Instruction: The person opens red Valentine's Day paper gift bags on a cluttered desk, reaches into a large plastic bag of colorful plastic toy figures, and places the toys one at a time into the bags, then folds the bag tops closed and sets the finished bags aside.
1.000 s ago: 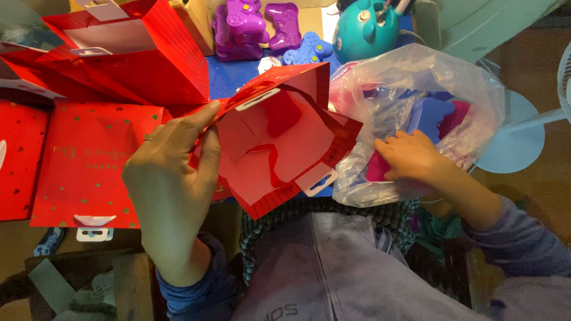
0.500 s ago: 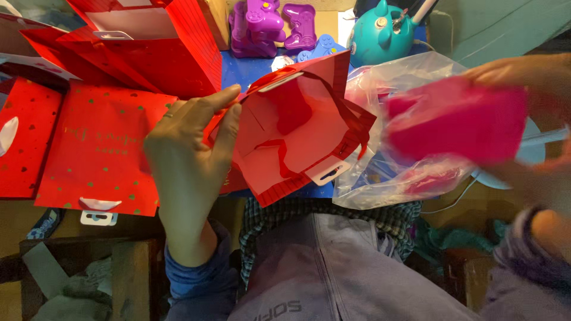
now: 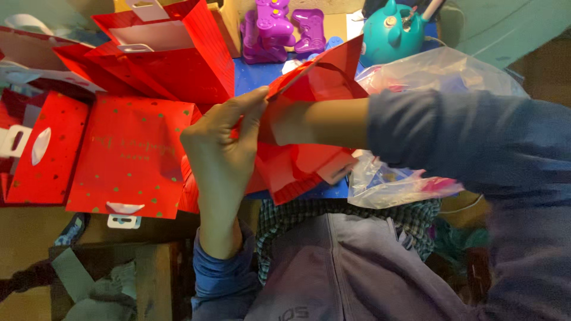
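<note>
At nine o'clock a flat red bag (image 3: 37, 156) with a white die-cut handle lies on the worktop (image 3: 18, 255). Just beside it, toward the centre, lies a second flat bag (image 3: 128, 157), red with small gold and green dots, its white handle tab at its six o'clock edge. At eleven o'clock an open bag (image 3: 178, 50) stands upright, red outside and white along its inner rim.

The left hand (image 3: 223, 157) sits at the centre, thumb and fingers (image 3: 253, 104) pinched on the rim of a red gift bag (image 3: 309, 160), holding its mouth open and tilted toward three o'clock. The bag is held above the blue mat (image 3: 256, 74) at the near edge of the worktop, just over the person's lap.

The right forearm (image 3: 333, 122) enters from three o'clock in a dark blue sleeve (image 3: 464, 154) and reaches into the held bag's mouth. The right hand is hidden inside the bag, so I cannot tell whether its fingers are clenched, released or grasping something.

At twelve o'clock purple toy controllers (image 3: 279, 30) stand on the mat, and a teal round toy (image 3: 392, 32) sits just beside them toward one o'clock. From two to four o'clock a clear plastic bag (image 3: 410, 178) lies behind and below the forearm, with pink and blue shapes showing dimly through it.
</note>
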